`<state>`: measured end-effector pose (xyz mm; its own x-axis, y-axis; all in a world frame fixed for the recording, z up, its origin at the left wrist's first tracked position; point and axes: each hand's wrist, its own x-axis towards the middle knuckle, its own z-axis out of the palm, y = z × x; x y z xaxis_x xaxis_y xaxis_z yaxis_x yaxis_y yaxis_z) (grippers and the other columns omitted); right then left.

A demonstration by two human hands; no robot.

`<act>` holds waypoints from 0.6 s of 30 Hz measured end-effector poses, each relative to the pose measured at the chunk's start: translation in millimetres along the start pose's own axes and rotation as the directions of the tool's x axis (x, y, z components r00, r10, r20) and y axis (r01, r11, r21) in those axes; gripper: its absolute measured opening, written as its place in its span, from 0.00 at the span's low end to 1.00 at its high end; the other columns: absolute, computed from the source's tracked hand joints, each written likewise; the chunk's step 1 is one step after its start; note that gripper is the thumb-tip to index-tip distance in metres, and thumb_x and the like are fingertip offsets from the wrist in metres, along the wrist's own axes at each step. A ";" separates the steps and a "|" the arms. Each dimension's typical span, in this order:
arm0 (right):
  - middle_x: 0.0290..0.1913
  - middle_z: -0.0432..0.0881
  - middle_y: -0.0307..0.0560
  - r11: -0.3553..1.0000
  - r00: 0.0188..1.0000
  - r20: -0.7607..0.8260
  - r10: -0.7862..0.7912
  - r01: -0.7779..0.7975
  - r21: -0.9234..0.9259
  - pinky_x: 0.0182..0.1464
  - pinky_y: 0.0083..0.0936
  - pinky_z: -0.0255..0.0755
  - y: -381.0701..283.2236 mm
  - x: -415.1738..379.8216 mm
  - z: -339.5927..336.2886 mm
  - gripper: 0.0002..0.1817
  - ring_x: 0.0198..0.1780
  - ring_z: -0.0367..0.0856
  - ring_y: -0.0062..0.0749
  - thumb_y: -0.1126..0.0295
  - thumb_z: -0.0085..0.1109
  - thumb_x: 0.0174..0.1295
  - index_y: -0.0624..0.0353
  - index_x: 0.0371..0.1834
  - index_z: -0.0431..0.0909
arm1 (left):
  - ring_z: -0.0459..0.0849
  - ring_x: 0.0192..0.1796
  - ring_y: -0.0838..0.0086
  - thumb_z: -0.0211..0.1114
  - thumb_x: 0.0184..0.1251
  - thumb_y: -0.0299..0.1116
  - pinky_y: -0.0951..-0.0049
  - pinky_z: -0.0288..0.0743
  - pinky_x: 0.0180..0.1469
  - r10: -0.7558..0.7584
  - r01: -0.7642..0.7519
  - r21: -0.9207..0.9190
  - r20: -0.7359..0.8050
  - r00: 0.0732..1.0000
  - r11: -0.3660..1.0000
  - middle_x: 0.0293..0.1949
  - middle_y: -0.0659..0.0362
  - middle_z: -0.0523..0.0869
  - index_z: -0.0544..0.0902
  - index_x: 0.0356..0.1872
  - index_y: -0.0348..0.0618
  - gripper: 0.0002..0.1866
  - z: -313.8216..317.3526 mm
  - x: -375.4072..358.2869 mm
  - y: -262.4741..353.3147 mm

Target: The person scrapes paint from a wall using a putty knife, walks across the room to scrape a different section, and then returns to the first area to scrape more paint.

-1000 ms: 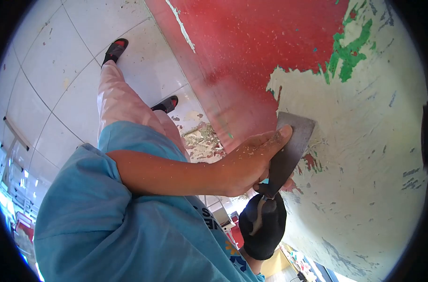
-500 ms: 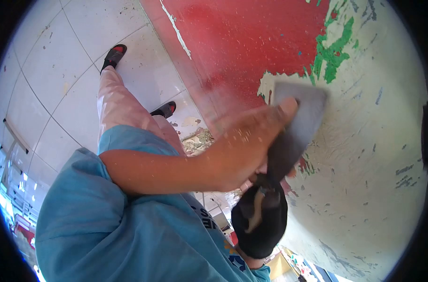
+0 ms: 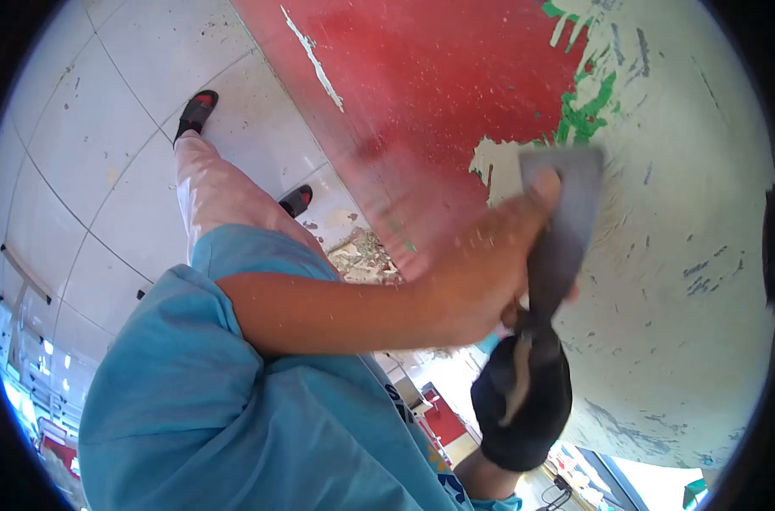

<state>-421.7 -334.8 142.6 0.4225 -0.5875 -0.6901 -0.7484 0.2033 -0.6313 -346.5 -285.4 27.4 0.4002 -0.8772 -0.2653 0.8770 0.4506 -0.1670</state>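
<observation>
A wide putty knife [image 3: 566, 230] with a metal blade is against the wall, its blade blurred by motion. My bare left hand [image 3: 519, 243] is closed on the blade, with a digit pressed along its near face and a fingertip showing past the far edge. My right hand [image 3: 523, 404], in a black glove, is wrapped round the handle, of which a beige strip shows. Under the blade is a pale, scratched wall area [image 3: 660, 298], bordering red paint [image 3: 455, 77] along a ragged edge. Patches of green paint [image 3: 587, 115] show at that border.
Flakes of debris [image 3: 366, 260] lie on the white tiled floor [image 3: 89, 145] at the foot of the wall. My feet in dark slippers [image 3: 198, 111] stand on the tiles. A dark object [image 3: 772, 247] sits at the right edge of view.
Both hands and the putty knife have shifted right across the pale wall area. My view has moved slightly, and more of the floor debris shows beneath my left forearm.
</observation>
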 end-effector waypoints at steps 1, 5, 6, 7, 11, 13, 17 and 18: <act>0.25 0.72 0.43 1.000 1.000 -0.010 -0.001 0.000 -0.008 0.23 0.13 0.59 -1.8 -0.3 2.3 0.23 0.24 0.70 0.19 0.58 0.48 0.60 0.71 0.46 0.69 | 0.70 0.15 0.78 0.40 0.63 0.63 0.78 0.59 0.15 0.014 -0.018 -0.058 -0.072 0.997 0.998 0.19 0.60 0.77 0.70 0.32 0.48 0.27 -7.0 6.3 5.4; 0.26 0.72 0.44 0.755 0.990 -0.003 -0.139 0.104 -0.648 0.23 0.15 0.61 -5.0 4.5 27.6 0.22 0.25 0.70 0.21 0.58 0.49 0.60 0.69 0.47 0.68 | 0.70 0.16 0.78 0.40 0.64 0.63 0.79 0.59 0.15 0.173 -0.205 -0.223 -0.157 0.972 0.953 0.19 0.60 0.77 0.70 0.31 0.47 0.27 -11.5 10.1 18.2; 0.27 0.72 0.44 0.619 0.987 0.006 -0.159 0.104 -0.778 0.23 0.15 0.61 -5.7 4.5 33.0 0.22 0.25 0.70 0.22 0.58 0.49 0.60 0.68 0.47 0.68 | 0.72 0.18 0.78 0.40 0.65 0.61 0.79 0.60 0.16 0.114 -0.132 -0.195 -0.097 0.989 0.972 0.20 0.60 0.77 0.69 0.32 0.46 0.26 -8.4 5.4 13.1; 0.25 0.72 0.44 0.800 0.982 -0.083 -0.171 0.089 -0.593 0.20 0.15 0.59 -2.9 -7.0 28.4 0.22 0.23 0.70 0.21 0.59 0.50 0.59 0.69 0.47 0.67 | 0.74 0.19 0.78 0.40 0.65 0.60 0.79 0.61 0.17 0.055 -0.061 -0.165 -0.039 0.998 0.984 0.20 0.60 0.76 0.69 0.33 0.46 0.25 -4.0 0.7 5.5; 0.19 0.65 0.39 0.996 0.992 -0.105 -0.069 0.062 -0.070 0.14 0.13 0.49 -5.9 -24.9 12.9 0.20 0.16 0.58 0.16 0.56 0.41 0.64 0.65 0.43 0.67 | 0.78 0.27 0.76 0.42 0.67 0.57 0.77 0.70 0.27 -0.038 0.095 -0.292 0.194 0.980 0.952 0.26 0.57 0.77 0.67 0.39 0.42 0.24 5.3 -8.4 -2.7; 0.19 0.66 0.40 0.985 0.993 -0.113 -0.036 0.017 -0.170 0.14 0.14 0.51 -10.1 -25.3 18.3 0.20 0.17 0.61 0.17 0.56 0.43 0.63 0.66 0.42 0.67 | 0.79 0.29 0.73 0.43 0.66 0.56 0.73 0.74 0.34 -0.089 0.156 -0.344 0.202 0.975 0.926 0.27 0.58 0.77 0.67 0.39 0.41 0.24 7.7 -10.3 2.8; 0.20 0.67 0.40 0.988 0.989 -0.142 -0.034 0.012 -0.155 0.18 0.15 0.53 -0.1 -23.7 20.8 0.21 0.18 0.62 0.20 0.55 0.45 0.62 0.65 0.41 0.68 | 0.78 0.29 0.73 0.43 0.66 0.57 0.74 0.72 0.31 -0.152 0.198 -0.263 0.185 0.971 0.944 0.26 0.59 0.76 0.67 0.39 0.44 0.24 1.8 -11.7 8.1; 0.20 0.67 0.40 0.990 0.988 -0.153 -0.036 0.014 -0.137 0.18 0.15 0.53 1.1 -25.1 21.5 0.21 0.18 0.62 0.20 0.55 0.45 0.62 0.65 0.41 0.68 | 0.79 0.27 0.73 0.43 0.65 0.58 0.76 0.67 0.24 -0.176 0.208 -0.252 0.146 0.974 0.945 0.24 0.58 0.78 0.69 0.37 0.44 0.25 3.0 -13.7 11.2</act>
<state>-422.1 -303.0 151.6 0.3659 -0.7070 -0.6052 -0.8052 0.0857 -0.5868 -341.4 -268.9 32.1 0.2744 -0.9573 -0.0906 0.8452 0.2851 -0.4521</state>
